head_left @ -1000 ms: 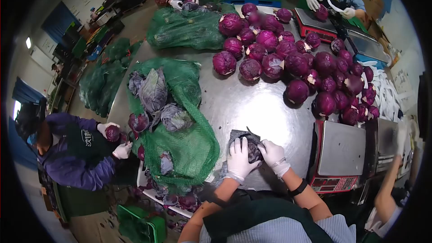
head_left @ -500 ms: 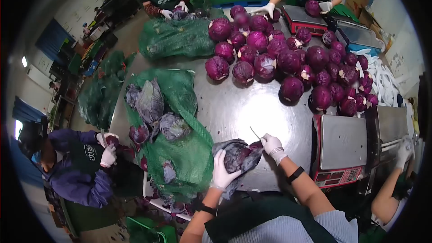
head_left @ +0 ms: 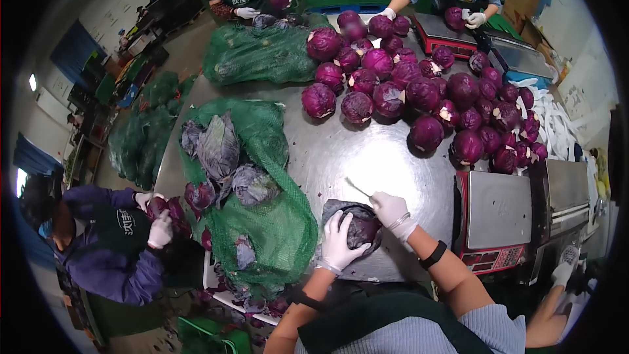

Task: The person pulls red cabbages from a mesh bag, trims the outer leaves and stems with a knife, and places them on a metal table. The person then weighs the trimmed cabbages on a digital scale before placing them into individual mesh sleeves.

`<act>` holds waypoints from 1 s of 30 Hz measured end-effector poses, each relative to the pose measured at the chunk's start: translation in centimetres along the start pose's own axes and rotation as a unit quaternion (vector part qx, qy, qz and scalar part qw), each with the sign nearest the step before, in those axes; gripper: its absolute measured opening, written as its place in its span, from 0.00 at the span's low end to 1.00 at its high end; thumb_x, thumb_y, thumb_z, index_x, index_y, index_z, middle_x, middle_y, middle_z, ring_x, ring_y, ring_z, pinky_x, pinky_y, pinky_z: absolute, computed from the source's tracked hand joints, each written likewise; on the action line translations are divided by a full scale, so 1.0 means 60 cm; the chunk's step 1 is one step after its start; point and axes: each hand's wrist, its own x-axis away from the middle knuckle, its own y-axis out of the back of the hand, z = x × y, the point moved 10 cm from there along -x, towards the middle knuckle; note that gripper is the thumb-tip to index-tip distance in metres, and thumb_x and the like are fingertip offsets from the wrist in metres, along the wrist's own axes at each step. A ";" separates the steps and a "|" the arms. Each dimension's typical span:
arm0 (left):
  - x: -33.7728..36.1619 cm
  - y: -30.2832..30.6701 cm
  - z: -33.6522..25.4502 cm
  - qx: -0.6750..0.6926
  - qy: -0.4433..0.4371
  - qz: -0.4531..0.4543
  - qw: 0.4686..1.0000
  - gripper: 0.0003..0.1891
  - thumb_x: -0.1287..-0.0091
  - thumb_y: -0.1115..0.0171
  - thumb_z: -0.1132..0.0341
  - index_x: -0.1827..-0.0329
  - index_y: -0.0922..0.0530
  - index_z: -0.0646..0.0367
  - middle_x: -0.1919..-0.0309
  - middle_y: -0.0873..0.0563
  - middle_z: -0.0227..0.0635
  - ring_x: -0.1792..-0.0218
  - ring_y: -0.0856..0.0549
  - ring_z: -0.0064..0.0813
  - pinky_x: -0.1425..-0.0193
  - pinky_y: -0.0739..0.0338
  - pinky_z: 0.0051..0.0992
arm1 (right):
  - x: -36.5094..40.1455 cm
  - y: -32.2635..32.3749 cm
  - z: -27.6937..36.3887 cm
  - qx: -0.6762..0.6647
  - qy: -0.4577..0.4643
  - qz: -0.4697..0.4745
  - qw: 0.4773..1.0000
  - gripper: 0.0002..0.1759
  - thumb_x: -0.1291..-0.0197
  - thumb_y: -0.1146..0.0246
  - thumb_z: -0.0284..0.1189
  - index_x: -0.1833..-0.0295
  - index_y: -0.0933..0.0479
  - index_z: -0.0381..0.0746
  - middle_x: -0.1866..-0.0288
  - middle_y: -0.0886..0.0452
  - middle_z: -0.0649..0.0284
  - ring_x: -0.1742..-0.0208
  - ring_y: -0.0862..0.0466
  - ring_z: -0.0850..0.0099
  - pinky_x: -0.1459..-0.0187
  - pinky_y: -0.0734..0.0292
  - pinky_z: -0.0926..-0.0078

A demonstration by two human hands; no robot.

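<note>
A red cabbage [head_left: 367, 228] with dull, greyish outer leaves sits on the steel table in front of me. My left hand [head_left: 341, 244], in a white glove, grips it from the left, fingers curved over its top. In my gloved right hand [head_left: 391, 210], just above and right of the cabbage, is a thin knife [head_left: 358, 187]. Its blade points up and left, apart from the cabbage. The knife's handle is hidden by my fingers. Left of my hands lies a green mesh sack [head_left: 282, 223] with several untrimmed cabbages [head_left: 218, 149] on it.
Many trimmed red cabbages [head_left: 422, 94] crowd the far side of the steel table [head_left: 308, 157]. A red scale [head_left: 496, 210] stands to my right, another scale [head_left: 445, 36] at the back. Co-workers stand left, at the back and right. A green crate [head_left: 213, 337] is below left.
My right hand and the knife have drawn back from the cabbage, up and slightly right. The cabbage has been turned, and my left hand has shifted right and over its top.
</note>
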 end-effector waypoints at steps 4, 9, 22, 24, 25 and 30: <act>-0.003 -0.005 0.018 0.015 0.022 0.026 0.999 0.47 0.57 0.27 0.49 0.32 0.38 0.53 0.37 0.38 0.51 0.38 0.38 0.54 0.35 0.39 0.46 | 0.024 0.023 0.035 -0.104 -0.006 0.071 0.992 0.24 0.52 0.34 0.51 0.64 0.24 0.40 0.66 0.20 0.59 0.65 0.18 0.57 0.62 0.23 0.66; -0.005 -0.002 0.003 0.042 -0.035 0.028 0.998 0.44 0.56 0.27 0.52 0.33 0.35 0.50 0.36 0.39 0.52 0.37 0.38 0.55 0.34 0.40 0.46 | 0.015 -0.020 -0.020 -0.066 -0.069 0.063 0.993 0.14 0.45 0.38 0.40 0.65 0.26 0.40 0.67 0.21 0.53 0.65 0.19 0.55 0.63 0.24 0.62; 0.102 0.043 0.087 0.062 0.108 -0.073 0.990 0.45 0.62 0.23 0.60 0.41 0.39 0.63 0.45 0.33 0.52 0.42 0.32 0.53 0.37 0.37 0.43 | 0.092 -0.091 0.033 -0.320 -0.060 0.218 0.920 0.44 0.53 0.33 0.52 0.37 0.35 0.33 0.52 0.23 0.44 0.52 0.20 0.54 0.49 0.25 0.67; 0.069 0.046 0.078 0.010 0.146 -0.007 0.989 0.48 0.58 0.26 0.60 0.35 0.43 0.64 0.45 0.33 0.51 0.42 0.33 0.53 0.37 0.36 0.43 | 0.088 -0.085 0.090 -0.104 -0.023 0.246 0.963 0.54 0.62 0.33 0.62 0.36 0.35 0.34 0.49 0.24 0.44 0.48 0.22 0.49 0.47 0.27 0.62; 0.062 0.037 0.083 -0.013 0.174 0.036 0.984 0.48 0.55 0.27 0.61 0.33 0.45 0.64 0.44 0.34 0.50 0.41 0.34 0.53 0.37 0.37 0.43 | 0.080 -0.087 0.101 -0.106 -0.022 0.249 0.962 0.54 0.62 0.33 0.62 0.36 0.35 0.34 0.49 0.24 0.44 0.48 0.22 0.49 0.47 0.27 0.62; 0.051 0.024 0.074 -0.046 0.167 0.004 0.985 0.36 0.45 0.41 0.70 0.33 0.45 0.65 0.36 0.38 0.51 0.39 0.36 0.55 0.37 0.35 0.43 | 0.049 -0.107 0.079 -0.083 -0.052 0.214 0.972 0.32 0.51 0.40 0.57 0.57 0.24 0.36 0.62 0.20 0.50 0.59 0.20 0.53 0.57 0.25 0.59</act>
